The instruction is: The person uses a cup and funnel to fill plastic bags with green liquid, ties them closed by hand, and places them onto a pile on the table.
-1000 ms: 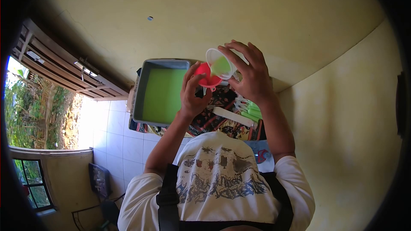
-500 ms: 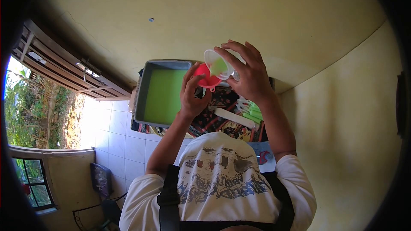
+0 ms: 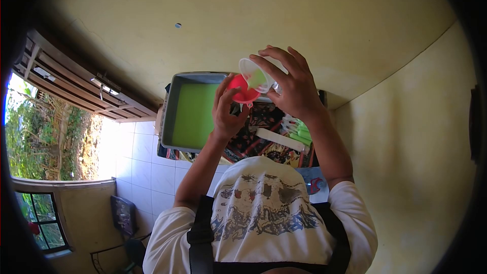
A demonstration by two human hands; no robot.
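My left hand [image 3: 225,114] grips a red funnel [image 3: 239,91] and holds it upright above a patterned cloth [image 3: 264,121]. Fingers of my right hand [image 3: 292,87] are wrapped around a clear plastic cup [image 3: 254,76], which is tilted with its mouth over the funnel. A little green liquid is left in the cup. Whatever sits under the funnel's spout is hidden by my left hand. Just left of that hand stands a grey rectangular tray [image 3: 171,102] filled with green liquid [image 3: 193,114].
On the cloth lie a long white strip [image 3: 276,139] and several green filled packets [image 3: 303,132]. White floor tiles [image 3: 137,157] show beside the tray. A slatted window and greenery [image 3: 45,122] are at the left. Yellow walls surround the spot.
The cup has tipped further over the funnel and holds less green liquid than before. Both hands have shifted slightly to the left and up.
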